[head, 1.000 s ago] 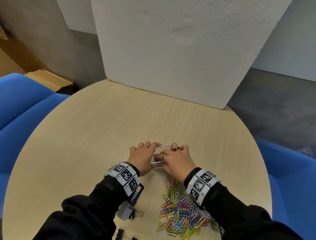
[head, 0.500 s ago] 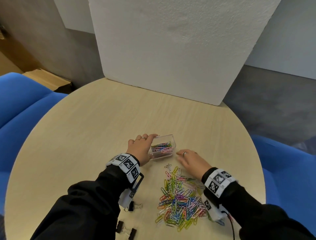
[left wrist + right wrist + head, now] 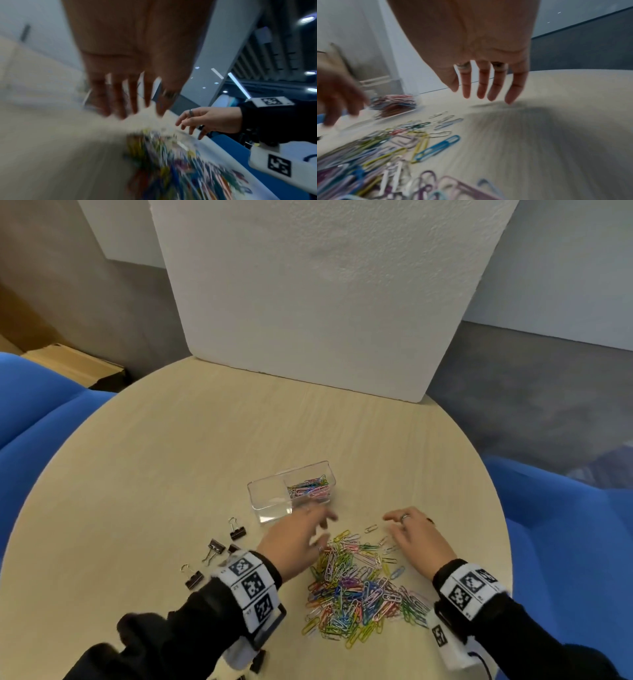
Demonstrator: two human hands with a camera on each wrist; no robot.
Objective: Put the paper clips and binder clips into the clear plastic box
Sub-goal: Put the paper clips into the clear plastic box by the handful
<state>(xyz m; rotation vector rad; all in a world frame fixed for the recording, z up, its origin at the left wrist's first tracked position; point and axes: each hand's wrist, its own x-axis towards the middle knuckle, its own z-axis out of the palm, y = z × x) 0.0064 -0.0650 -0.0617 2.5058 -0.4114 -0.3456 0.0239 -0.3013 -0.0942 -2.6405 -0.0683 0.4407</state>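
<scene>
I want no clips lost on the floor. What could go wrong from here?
1. The paper clip pile spreads toward the table's near edge; a sweep by the open right hand could push some off.
2. The left hand hovers beside the light clear box and might knock it.

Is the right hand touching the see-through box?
Apart. In the head view, bare table shows between the right hand and the clear plastic box; the hand hovers beside the paper clips.
</scene>
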